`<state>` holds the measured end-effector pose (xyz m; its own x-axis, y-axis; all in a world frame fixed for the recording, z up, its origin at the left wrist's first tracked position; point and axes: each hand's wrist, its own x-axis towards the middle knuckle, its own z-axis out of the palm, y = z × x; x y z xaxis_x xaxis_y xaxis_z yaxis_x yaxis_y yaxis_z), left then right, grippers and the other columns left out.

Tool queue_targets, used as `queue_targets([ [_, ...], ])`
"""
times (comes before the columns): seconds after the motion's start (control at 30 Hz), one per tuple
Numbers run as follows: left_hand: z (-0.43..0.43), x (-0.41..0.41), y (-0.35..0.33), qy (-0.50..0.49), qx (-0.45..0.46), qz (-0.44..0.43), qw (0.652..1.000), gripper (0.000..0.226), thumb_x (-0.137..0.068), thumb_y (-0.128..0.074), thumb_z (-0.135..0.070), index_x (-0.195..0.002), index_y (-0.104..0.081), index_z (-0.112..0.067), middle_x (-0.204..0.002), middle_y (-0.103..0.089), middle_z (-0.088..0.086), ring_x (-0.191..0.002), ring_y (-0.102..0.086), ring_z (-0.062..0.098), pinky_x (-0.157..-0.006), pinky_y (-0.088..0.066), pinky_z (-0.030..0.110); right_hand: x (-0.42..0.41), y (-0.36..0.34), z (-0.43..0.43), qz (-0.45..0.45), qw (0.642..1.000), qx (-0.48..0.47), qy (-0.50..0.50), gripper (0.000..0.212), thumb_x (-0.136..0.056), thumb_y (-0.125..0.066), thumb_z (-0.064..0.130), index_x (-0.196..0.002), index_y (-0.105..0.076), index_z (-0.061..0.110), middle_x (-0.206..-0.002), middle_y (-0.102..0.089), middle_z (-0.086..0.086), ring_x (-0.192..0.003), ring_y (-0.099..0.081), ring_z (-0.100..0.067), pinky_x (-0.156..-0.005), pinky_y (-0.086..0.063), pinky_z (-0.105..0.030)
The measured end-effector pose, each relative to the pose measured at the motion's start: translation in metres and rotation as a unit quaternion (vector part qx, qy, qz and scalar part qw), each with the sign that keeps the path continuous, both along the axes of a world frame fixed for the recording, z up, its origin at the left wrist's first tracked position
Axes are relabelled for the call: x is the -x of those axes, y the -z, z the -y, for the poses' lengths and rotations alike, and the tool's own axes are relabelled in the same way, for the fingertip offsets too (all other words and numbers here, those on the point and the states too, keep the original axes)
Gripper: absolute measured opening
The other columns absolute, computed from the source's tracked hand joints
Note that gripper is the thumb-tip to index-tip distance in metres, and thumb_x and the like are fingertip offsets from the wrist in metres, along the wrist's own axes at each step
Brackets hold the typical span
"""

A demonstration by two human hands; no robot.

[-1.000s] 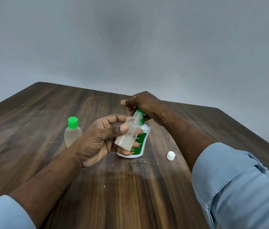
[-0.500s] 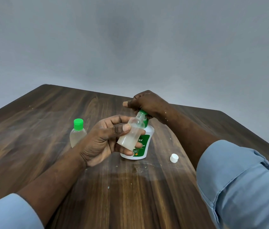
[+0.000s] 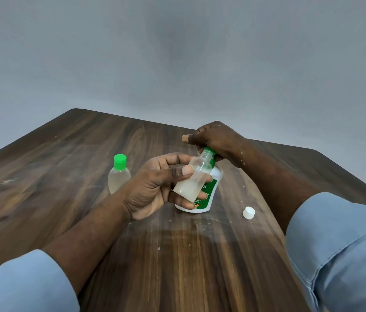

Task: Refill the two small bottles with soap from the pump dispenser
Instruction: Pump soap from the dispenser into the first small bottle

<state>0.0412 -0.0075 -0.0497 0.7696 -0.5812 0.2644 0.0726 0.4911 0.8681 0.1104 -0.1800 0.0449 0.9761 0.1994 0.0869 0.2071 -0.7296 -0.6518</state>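
Note:
My left hand (image 3: 155,188) grips a small clear bottle (image 3: 194,176), uncapped and tilted, with whitish soap in its lower part. Its mouth sits under the green pump head of the white dispenser (image 3: 211,190), which stands on the table just behind it. My right hand (image 3: 213,138) is curled over the pump head and hides most of it. A second small bottle (image 3: 119,176) with a green cap stands upright to the left, apart from both hands. A small white cap (image 3: 249,212) lies on the table to the right of the dispenser.
The wooden table (image 3: 177,255) is dark brown with small pale specks near the dispenser. Its far edge meets a plain grey wall. Light blue sleeves cover both forearms at the bottom corners.
The hands, tilted bottle and dispenser keep the same grip and pose. The camera view has shifted slightly, so everything sits a little further right and lower in the frame.

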Motion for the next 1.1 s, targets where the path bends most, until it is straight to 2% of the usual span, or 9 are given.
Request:
queue_targets([
  [0.1, 0.001, 0.000, -0.001, 0.001, 0.009, -0.001, 1.000, 0.055, -0.081, -0.087, -0.031, -0.126, -0.067, -0.007, -0.129, -0.066, 0.033, -0.097, -0.075, 0.042, -0.064, -0.066, 0.040, 0.001, -0.008, 0.000, 0.029, 0.999, 0.036, -0.009, 0.044, -0.092, -0.073, 0.044, -0.071, -0.060, 0.008, -0.065, -0.056, -0.005, -0.058, -0.050, -0.018, -0.061, -0.045, -0.033],
  [0.27, 0.000, 0.001, -0.002, -0.004, 0.009, 0.002, 1.000, 0.054, -0.080, -0.087, -0.031, -0.125, -0.068, -0.008, -0.129, -0.066, 0.033, -0.097, -0.075, 0.042, -0.063, -0.066, 0.041, -0.004, -0.002, 0.001, 0.010, 1.000, -0.016, 0.009, 0.042, -0.091, -0.075, 0.041, -0.067, -0.058, 0.010, -0.065, -0.057, -0.007, -0.058, -0.049, -0.020, -0.059, -0.045, -0.033],
  [0.4, 0.001, 0.001, -0.001, 0.000, 0.000, 0.000, 1.000, 0.057, -0.081, -0.086, -0.029, -0.128, -0.063, -0.005, -0.129, -0.066, 0.033, -0.098, -0.074, 0.044, -0.063, -0.066, 0.041, -0.004, 0.004, 0.003, 0.002, 1.000, -0.024, 0.018, 0.038, -0.090, -0.076, 0.042, -0.076, -0.061, 0.010, -0.066, -0.057, -0.008, -0.061, -0.050, -0.023, -0.060, -0.046, -0.033],
  [0.6, 0.000, 0.000, 0.000, 0.002, 0.000, -0.002, 1.000, 0.058, -0.081, -0.086, -0.028, -0.128, -0.063, -0.005, -0.129, -0.065, 0.034, -0.098, -0.074, 0.044, -0.063, -0.066, 0.041, -0.003, 0.003, 0.001, 0.008, 1.000, -0.007, 0.011, 0.039, -0.091, -0.074, 0.043, -0.077, -0.061, 0.009, -0.070, -0.058, -0.010, -0.063, -0.051, -0.025, -0.062, -0.046, -0.034],
  [0.8, 0.001, 0.002, -0.003, 0.007, 0.014, -0.002, 1.000, 0.051, -0.080, -0.088, -0.031, -0.124, -0.070, -0.010, -0.129, -0.066, 0.033, -0.097, -0.075, 0.042, -0.064, -0.066, 0.041, -0.005, -0.010, 0.001, 0.038, 0.999, 0.031, 0.008, 0.044, -0.090, -0.076, 0.044, -0.065, -0.059, 0.012, -0.057, -0.055, 0.000, -0.051, -0.047, -0.011, -0.053, -0.043, -0.026],
  [0.9, 0.000, 0.003, -0.003, 0.000, 0.013, -0.001, 1.000, 0.044, -0.085, -0.083, -0.027, -0.123, -0.070, -0.010, -0.129, -0.067, 0.032, -0.098, -0.075, 0.042, -0.064, -0.066, 0.041, -0.006, -0.006, 0.000, 0.021, 1.000, 0.009, 0.007, 0.042, -0.089, -0.076, 0.044, -0.069, -0.060, 0.011, -0.065, -0.057, -0.006, -0.058, -0.050, -0.017, -0.058, -0.046, -0.031],
  [1.03, 0.001, 0.003, -0.003, -0.010, -0.001, -0.005, 1.000, 0.033, -0.092, -0.066, -0.017, -0.124, -0.065, -0.006, -0.126, -0.068, 0.032, -0.095, -0.075, 0.042, -0.061, -0.065, 0.040, -0.005, 0.001, 0.001, 0.019, 1.000, 0.007, 0.007, 0.039, -0.090, -0.076, 0.041, -0.075, -0.061, 0.008, -0.072, -0.057, -0.012, -0.064, -0.051, -0.024, -0.065, -0.048, -0.037],
  [1.1, 0.002, 0.004, -0.003, -0.011, -0.005, -0.007, 1.000, 0.034, -0.092, -0.067, -0.017, -0.123, -0.064, -0.006, -0.125, -0.068, 0.032, -0.094, -0.075, 0.042, -0.060, -0.065, 0.039, -0.005, 0.003, 0.001, 0.019, 1.000, 0.006, 0.009, 0.039, -0.090, -0.076, 0.041, -0.077, -0.062, 0.007, -0.074, -0.058, -0.013, -0.066, -0.052, -0.025, -0.067, -0.049, -0.039],
])
